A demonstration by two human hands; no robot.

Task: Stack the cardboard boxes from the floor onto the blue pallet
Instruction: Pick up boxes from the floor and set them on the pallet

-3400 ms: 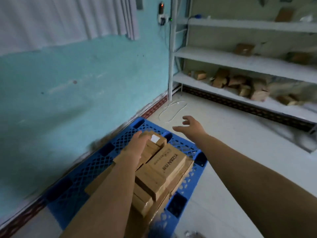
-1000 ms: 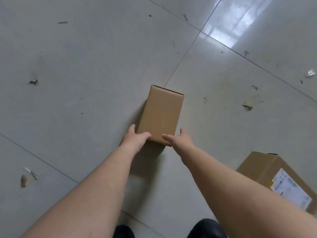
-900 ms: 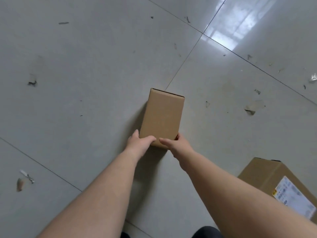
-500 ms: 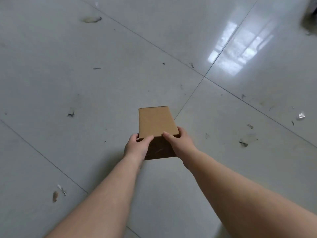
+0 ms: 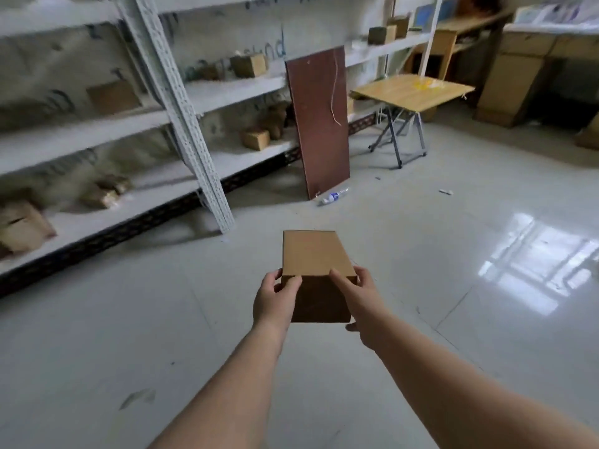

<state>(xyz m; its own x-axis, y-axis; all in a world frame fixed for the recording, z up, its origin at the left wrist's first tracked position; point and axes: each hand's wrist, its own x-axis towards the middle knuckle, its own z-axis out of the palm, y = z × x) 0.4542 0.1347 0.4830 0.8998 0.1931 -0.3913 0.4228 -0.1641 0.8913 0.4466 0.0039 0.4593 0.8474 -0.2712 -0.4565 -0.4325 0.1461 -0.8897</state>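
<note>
We've got one cardboard box (image 5: 316,254) up in the air, held out in front of us with both hands.

Our left hand (image 5: 274,301) grips the near left corner, thumb curled over the top edge and the fingers wrapped round the side. Our right hand (image 5: 358,294) clamps the near right corner, thumb lying across the top and the fingers tucked underneath, one fingertip poking out below. The box sits level, well clear of the grey tiled floor (image 5: 421,254). Ahead on the left is a white shelf rack (image 5: 181,92) with more small boxes on it, a brown board (image 5: 319,124) leaning against it, a plastic bottle (image 5: 334,196) lying at its foot, and a folding table (image 5: 410,90) further right.
</note>
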